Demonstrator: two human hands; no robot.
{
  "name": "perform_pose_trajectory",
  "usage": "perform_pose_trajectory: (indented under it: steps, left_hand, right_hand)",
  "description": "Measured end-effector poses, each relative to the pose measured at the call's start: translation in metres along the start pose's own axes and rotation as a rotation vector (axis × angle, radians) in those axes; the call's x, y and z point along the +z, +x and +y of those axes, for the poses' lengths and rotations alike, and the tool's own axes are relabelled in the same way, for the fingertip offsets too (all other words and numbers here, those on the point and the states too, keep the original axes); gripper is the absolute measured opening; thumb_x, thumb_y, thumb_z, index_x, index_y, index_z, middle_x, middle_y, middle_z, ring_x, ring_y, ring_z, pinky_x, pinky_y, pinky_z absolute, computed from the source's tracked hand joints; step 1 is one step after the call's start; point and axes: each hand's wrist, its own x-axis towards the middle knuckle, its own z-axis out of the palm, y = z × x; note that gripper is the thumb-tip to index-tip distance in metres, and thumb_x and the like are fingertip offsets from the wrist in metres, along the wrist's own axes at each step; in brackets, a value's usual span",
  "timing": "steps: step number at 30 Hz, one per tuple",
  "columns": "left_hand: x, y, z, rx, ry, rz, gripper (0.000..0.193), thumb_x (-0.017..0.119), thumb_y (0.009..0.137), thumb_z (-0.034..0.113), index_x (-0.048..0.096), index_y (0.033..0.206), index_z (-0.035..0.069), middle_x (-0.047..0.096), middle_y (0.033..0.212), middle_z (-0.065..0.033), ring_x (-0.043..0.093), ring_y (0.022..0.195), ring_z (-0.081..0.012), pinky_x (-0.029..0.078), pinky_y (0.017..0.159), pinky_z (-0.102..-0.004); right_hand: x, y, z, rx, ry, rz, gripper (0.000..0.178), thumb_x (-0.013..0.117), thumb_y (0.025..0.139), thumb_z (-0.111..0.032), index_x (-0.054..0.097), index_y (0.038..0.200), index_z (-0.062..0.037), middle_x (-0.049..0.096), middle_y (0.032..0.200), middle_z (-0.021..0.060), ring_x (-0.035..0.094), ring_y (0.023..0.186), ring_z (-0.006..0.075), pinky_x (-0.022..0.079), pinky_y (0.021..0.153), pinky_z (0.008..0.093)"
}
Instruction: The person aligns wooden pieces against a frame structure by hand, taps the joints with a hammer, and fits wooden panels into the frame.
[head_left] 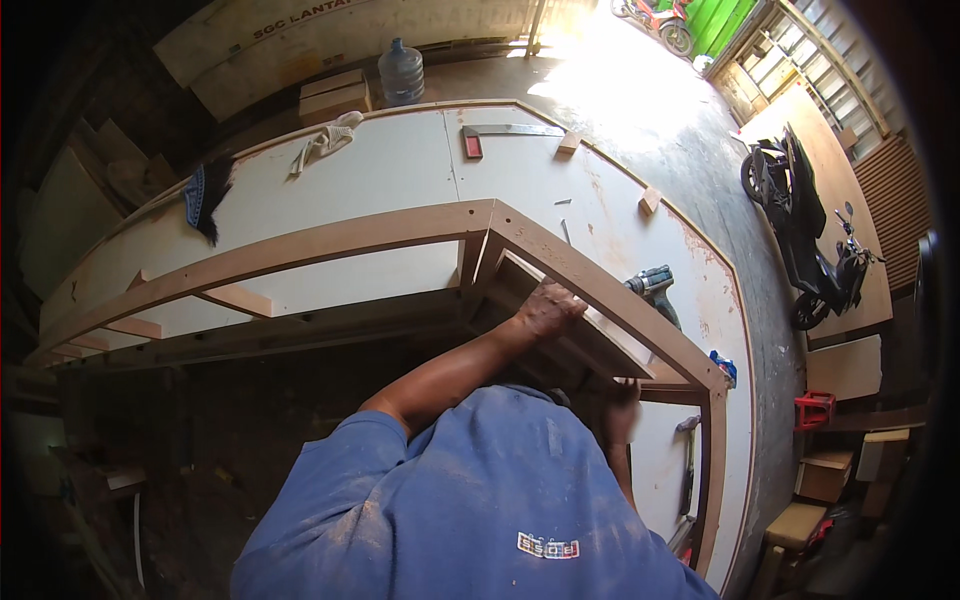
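Wooden board [612, 348], at four o'clock, along the angled rail's [602, 298] inner side; left hand [550, 311] grasps its ten-o'clock edge; right hand [622, 408] blurs near five o'clock, grip indeterminable; uneven support could tilt it.

**Lettering in three places, two printed, one by hand**

Large pale flat board [330, 50] at the back: one row of dark capital letters [302, 19] near its upper edge, part legible. Dust-streaked blue cloth shirt [470, 480]: small rectangular badge [548, 545], pale letters in separate blocks, reddish at one end. Long brown wooden frame [600, 275]: faint handwritten strokes [545, 243] just beside the corner joint (thin, pencil-like, too weak to read).
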Motion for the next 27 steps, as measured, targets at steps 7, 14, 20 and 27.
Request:
perform_pose_trajectory:
  steps: [7,14,20,27]
  left_hand:
    - [0.015,0.007,0.003,-0.024,0.039,-0.05,0.013,0.064,0.077,0.019,0.065,0.089,0.014,0.067,0.074,-0.0087,0.071,0.074,-0.0284,0.055,0.067,-0.0448]
    - [0.004,0.001,0.01,0.014,0.047,0.022,0.009,0.063,0.076,0.022,0.064,0.079,0.014,0.068,0.089,-0.0129,0.068,0.091,-0.0285,0.048,0.09,-0.0446]
    - [0.0,-0.003,0.004,0.034,0.041,0.013,0.009,0.062,0.08,0.022,0.061,0.079,0.013,0.065,0.092,-0.0139,0.066,0.095,-0.028,0.045,0.088,-0.0421]
    - [0.002,-0.009,0.007,0.007,0.025,0.03,0.011,0.063,0.079,0.021,0.057,0.075,0.013,0.063,0.087,-0.0118,0.065,0.09,-0.0268,0.044,0.083,-0.042]
  right_hand:
    - [0.013,0.01,-0.13,-0.028,-0.378,0.09,0.035,0.067,0.086,-0.001,0.062,0.12,-0.0008,0.065,0.123,0.0168,0.068,0.103,0.0297,0.054,0.087,0.038]
    - [0.039,0.063,-0.173,-0.34,-0.757,0.041,0.042,0.076,0.081,-0.014,0.061,0.119,-0.0043,0.064,0.113,0.0192,0.063,0.102,0.0397,0.05,0.093,0.0477]
    - [0.043,0.076,-0.138,-0.468,-0.864,-0.255,0.038,0.076,0.079,-0.019,0.064,0.114,-0.0101,0.067,0.101,0.0112,0.064,0.095,0.0312,0.046,0.086,0.0435]
    - [0.043,0.073,-0.126,-0.446,-0.848,-0.216,0.03,0.069,0.081,-0.029,0.064,0.103,-0.0097,0.067,0.093,0.0089,0.064,0.089,0.0299,0.045,0.08,0.0441]
